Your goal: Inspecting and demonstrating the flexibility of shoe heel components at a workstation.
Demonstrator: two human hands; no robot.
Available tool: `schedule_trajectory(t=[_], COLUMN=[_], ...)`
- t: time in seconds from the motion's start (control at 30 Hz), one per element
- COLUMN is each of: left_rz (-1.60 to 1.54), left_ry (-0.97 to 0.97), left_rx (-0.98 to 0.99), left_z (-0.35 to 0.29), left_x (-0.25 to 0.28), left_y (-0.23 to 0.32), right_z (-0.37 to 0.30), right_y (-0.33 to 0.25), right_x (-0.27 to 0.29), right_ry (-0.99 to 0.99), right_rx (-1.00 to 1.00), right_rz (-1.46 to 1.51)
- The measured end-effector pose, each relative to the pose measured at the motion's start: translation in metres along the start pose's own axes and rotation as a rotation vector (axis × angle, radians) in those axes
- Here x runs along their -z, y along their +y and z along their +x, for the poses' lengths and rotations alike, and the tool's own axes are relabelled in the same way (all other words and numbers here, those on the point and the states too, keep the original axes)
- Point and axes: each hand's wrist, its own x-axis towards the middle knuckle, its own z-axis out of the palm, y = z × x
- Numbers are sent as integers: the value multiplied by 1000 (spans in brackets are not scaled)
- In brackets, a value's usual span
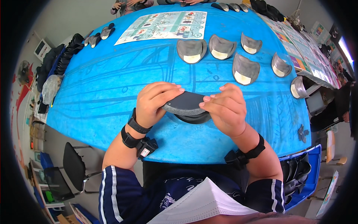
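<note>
Over the near part of the blue-covered table point(123, 71), a curved dark grey padded piece point(186, 102) with a smooth black face and a fuzzy grey rim is held up between both hands. My left hand point(153, 102) grips its left end, fingers on top, thumb hidden behind. My right hand point(227, 108) pinches the right end between thumb and fingertips. Just beneath it shows a black curved piece point(193, 118), mostly covered, so I cannot tell whether the two touch. Beyond my right hand lie several grey cupped pads point(246, 67), each with a cream patch at one edge.
A printed sheet point(162, 25) lies farther back. More pads point(107, 31) sit at the far left, near stacked black pieces point(71, 50). A blue crate point(315, 164) of black pieces stands at my right. Black chairs point(74, 166) are at left. Other people's hands point(132, 3) show at the far edge.
</note>
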Motion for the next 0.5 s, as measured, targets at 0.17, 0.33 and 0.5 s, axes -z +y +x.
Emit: schedule_trajectory(t=[0.17, 0.33, 0.5], left_rz=[38, 123, -94], left_ry=[-14, -131, -42], left_rx=[0, -41, 161], left_z=[0, -1, -3], left_x=[0, 3, 0], left_y=[-1, 4, 6], right_z=[5, 9, -1], right_y=[-4, -9, -6], right_x=[1, -1, -3], right_ry=[-45, -131, 5], right_rx=[-106, 44, 43], right_rz=[-13, -36, -34])
